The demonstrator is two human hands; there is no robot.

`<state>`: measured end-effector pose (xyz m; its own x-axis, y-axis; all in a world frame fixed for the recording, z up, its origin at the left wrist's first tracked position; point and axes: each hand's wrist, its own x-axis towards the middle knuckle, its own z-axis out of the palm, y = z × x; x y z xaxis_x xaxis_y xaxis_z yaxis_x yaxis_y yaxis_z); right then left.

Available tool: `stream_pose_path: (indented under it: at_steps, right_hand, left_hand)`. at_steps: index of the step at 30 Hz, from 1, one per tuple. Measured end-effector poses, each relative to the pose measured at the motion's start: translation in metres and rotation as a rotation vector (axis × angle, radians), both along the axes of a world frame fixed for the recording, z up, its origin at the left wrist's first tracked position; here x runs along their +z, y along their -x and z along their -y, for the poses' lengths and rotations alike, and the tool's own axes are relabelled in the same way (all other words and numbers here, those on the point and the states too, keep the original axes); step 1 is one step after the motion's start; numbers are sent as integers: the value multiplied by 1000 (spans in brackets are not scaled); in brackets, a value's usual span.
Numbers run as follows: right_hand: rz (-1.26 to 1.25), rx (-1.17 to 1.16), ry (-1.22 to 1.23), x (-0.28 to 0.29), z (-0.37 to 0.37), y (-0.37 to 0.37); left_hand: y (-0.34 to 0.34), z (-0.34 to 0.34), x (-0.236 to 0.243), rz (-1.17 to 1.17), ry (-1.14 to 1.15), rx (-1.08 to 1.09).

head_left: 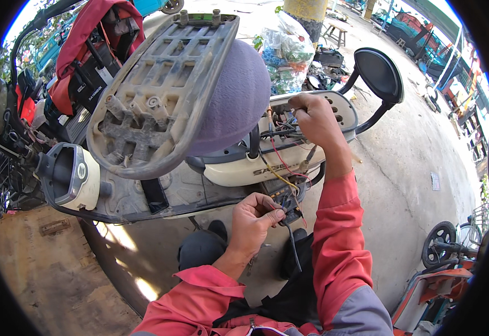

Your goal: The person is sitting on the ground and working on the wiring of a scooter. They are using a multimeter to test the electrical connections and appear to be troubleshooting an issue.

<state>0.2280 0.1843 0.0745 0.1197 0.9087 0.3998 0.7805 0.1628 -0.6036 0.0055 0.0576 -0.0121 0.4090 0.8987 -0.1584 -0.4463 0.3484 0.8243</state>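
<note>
A cream electric scooter [230, 173] stands in front of me with its seat [143, 84] tipped up, ribbed underside showing and a purple cover on it. My left hand [253, 221] is closed low beside the body, thumb and finger pinching a dark wire [294, 246] whose tail hangs down. Just behind it sits a dark block with wires [286, 201]. My right hand [317, 117] is closed over the open rear compartment [342, 109]; whatever its fingertips hold is hidden. Loose wires spill over the side between my hands, a yellow wire [278, 175] and a red wire [281, 154] among them.
A black pad [378, 75] on a curved bar sticks out at the scooter's rear. Beyond stands a clear bag of rubbish [286, 56] by a yellow post [306, 11]. A wooden board [48, 269] lies at lower left; a wheeled orange-and-white machine [432, 291] is at lower right.
</note>
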Motion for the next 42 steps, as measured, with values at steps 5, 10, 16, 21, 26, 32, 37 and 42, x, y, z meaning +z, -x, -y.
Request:
stream_pose_path:
  at_steps: [5, 10, 16, 21, 26, 32, 37, 42]
  right_hand:
    - [-98, 8, -38, 0, -11, 3]
    - [25, 16, 135, -4, -20, 15]
    - [189, -77, 255, -14, -29, 18]
    - [262, -129, 334, -21, -31, 19]
    - [221, -101, 390, -15, -27, 27]
    - [164, -26, 422, -21, -32, 18]
    - [-16, -168, 319, -25, -32, 15]
    - [-185, -160, 248, -31, -29, 11]
  left_hand:
    - [2, 1, -3, 12, -7, -15]
    - [4, 3, 5, 4, 17, -6]
    - [9, 4, 5, 12, 16, 1]
    - [13, 3, 6, 4, -7, 9]
    - [13, 4, 5, 8, -12, 14]
    - [9, 4, 6, 5, -13, 11]
    - [6, 4, 5, 1, -12, 21]
    - [4, 4, 2, 29, -16, 10]
